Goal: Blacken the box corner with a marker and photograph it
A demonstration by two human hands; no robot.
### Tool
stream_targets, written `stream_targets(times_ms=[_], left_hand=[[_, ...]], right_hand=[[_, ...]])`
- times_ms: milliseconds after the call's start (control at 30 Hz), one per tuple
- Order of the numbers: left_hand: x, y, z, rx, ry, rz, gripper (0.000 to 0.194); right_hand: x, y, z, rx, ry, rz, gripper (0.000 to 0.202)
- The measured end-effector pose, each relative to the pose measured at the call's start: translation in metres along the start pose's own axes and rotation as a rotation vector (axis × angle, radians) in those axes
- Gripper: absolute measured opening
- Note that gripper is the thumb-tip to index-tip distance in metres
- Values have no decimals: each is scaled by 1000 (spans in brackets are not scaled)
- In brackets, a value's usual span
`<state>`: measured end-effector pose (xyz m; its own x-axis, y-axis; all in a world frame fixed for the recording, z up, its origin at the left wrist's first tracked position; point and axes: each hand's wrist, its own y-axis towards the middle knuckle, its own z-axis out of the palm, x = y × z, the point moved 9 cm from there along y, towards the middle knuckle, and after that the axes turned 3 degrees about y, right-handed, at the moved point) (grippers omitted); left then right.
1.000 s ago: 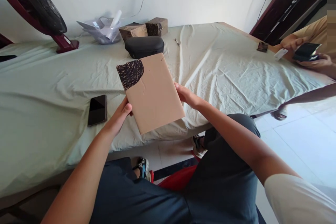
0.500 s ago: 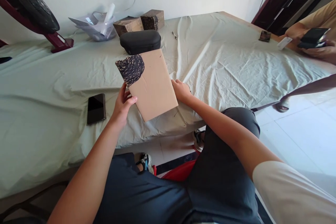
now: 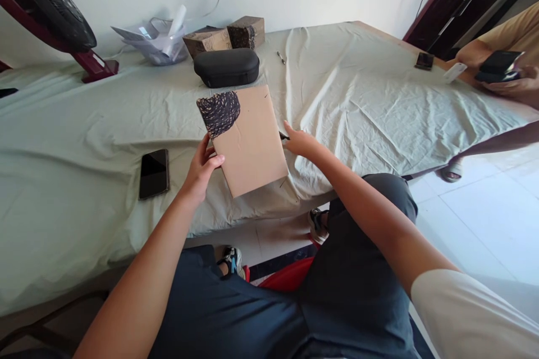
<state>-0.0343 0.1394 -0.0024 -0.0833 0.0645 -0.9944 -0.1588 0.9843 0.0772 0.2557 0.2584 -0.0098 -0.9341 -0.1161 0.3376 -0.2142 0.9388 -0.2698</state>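
Note:
My left hand (image 3: 202, 171) grips the left edge of a tan wooden board (image 3: 248, 143), holding it tilted just above the table's front edge. A dark scribbled patch (image 3: 219, 112) fills the board's top left corner. My right hand (image 3: 300, 141) sits just off the board's right edge with its fingers curled. A thin dark tool tip (image 3: 283, 136) pokes out from those fingers toward the board. A black phone (image 3: 154, 173) lies face up on the cloth to the left of my left hand.
A pale green cloth (image 3: 362, 95) covers the table. Behind the board are a black case (image 3: 226, 67), wooden blocks (image 3: 227, 38), a plastic bag with paper rolls (image 3: 155, 42) and a fan (image 3: 46, 11). Another person's hands hold a phone (image 3: 499, 65) at far right.
The board has come lower and nearer the table. My right hand has let go of the board's right edge and now sits just beside it. My left hand keeps its grip.

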Motion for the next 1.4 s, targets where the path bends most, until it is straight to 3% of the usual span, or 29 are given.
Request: stream_targets(times_ms=[67,200,267,400,500,600,700,800,867,1033,1233,1400], left_hand=[[1,1,0,1,-1,-8,85],[2,4,3,13,-6,9,86],[2,5,6,28,-4,15,87],[6,5,13,39,-9,0,92],[12,5,19,63,-22,-1,96],[15,6,27,108,-24,33,93],[15,4,32,120,-29,35,94],[13,-2,34,116,-47,17,98],[10,-6,36,126,-47,27,97],[4,-14,37,143,-7,74,86],[-7,-20,37,152,6,106,71],[-14,-22,37,171,20,124,69]], right_hand=[[-6,-2,-16,20,128,-61,92],[-21,-6,-50,46,756,-126,50],[-19,-11,-74,-53,1048,-256,41],[0,-29,-110,-325,1288,-490,31],[32,-45,-114,-322,1398,-675,45],[63,-69,-111,-292,1368,-865,52],[72,-89,-107,-420,1210,-916,37],[80,-100,-98,-463,1075,-970,27],[85,-98,-91,-455,977,-961,25],[92,-86,-83,-472,669,-777,26],[106,-99,-84,-548,484,-915,28],[106,-104,-85,-581,509,-939,26]])
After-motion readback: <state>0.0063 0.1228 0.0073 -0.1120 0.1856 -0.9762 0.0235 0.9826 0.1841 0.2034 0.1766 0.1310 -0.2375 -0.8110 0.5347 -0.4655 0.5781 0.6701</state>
